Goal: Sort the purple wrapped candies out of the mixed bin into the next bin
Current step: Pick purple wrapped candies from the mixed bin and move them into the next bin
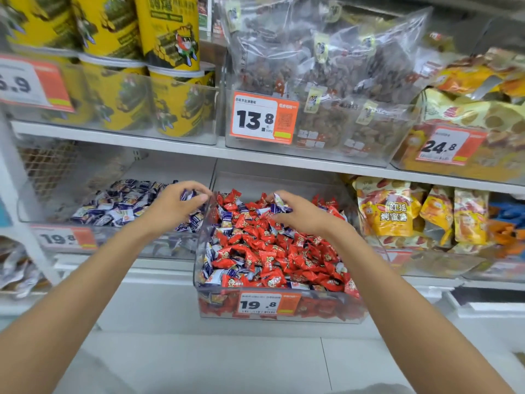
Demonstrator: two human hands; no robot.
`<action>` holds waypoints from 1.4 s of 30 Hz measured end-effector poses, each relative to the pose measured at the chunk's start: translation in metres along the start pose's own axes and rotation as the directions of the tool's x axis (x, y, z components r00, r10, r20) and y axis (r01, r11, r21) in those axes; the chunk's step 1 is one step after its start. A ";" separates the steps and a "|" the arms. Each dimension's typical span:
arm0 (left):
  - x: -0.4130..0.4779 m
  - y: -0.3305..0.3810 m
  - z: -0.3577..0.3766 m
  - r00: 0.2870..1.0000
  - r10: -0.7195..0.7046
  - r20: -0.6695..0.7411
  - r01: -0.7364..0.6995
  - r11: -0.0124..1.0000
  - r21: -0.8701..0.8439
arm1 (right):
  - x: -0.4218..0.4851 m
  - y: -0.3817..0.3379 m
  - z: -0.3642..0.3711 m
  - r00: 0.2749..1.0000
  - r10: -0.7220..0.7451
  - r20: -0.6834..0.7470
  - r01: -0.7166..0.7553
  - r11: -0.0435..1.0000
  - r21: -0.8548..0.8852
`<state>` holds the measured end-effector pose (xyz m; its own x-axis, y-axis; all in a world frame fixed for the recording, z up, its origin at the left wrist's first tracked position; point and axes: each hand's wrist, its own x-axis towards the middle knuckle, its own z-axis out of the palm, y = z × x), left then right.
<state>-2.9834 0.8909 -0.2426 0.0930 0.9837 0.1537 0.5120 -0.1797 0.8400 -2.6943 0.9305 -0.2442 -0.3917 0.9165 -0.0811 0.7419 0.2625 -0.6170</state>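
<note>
A clear mixed bin (pixel 279 315) is pulled out from the lower shelf, full of red wrapped candies (pixel 270 251) with purple wrapped candies (pixel 211 270) scattered among them. To its left stands the clear bin (pixel 113 237) that holds purple candies only. My left hand (pixel 173 207) hovers over that left bin's right edge and pinches a purple candy (pixel 187 194) between thumb and fingers. Over the far part of the mixed bin, my right hand (pixel 301 214) grips a purple candy (pixel 279 201) in its curled fingers.
Yellow snack bags (pixel 397 209) fill the bin to the right. The upper shelf (pixel 170 146) carries yellow canisters (pixel 170 32), clear bags of dark snacks (pixel 326 66) and orange price tags. A white shelf upright (pixel 17 180) stands at the left.
</note>
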 end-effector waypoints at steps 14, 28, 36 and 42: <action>-0.014 -0.031 0.009 1.000 -0.010 -0.013 0.007 0.977 -0.213 | 0.064 -0.066 0.074 0.995 -0.029 0.092 0.046 0.981 -0.188; -0.022 -0.024 0.017 0.996 -0.051 -0.069 0.035 0.975 -0.222 | -0.008 -0.037 0.050 0.997 0.053 0.053 -0.041 0.975 -0.216; -0.043 -0.018 0.021 0.999 -0.028 -0.038 0.020 0.980 -0.196 | -0.020 -0.031 0.063 0.966 0.058 -0.250 0.007 0.968 0.250; -0.052 -0.017 0.019 0.999 -0.004 -0.048 -0.003 0.991 -0.137 | -0.027 -0.058 0.055 0.953 0.046 -0.298 0.068 0.930 0.362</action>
<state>-2.9804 0.8425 -0.2751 0.0498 0.9832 0.1755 0.3901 -0.1809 0.9028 -2.7566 0.8744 -0.2495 -0.1766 0.9760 0.1276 0.4665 0.1971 -0.8623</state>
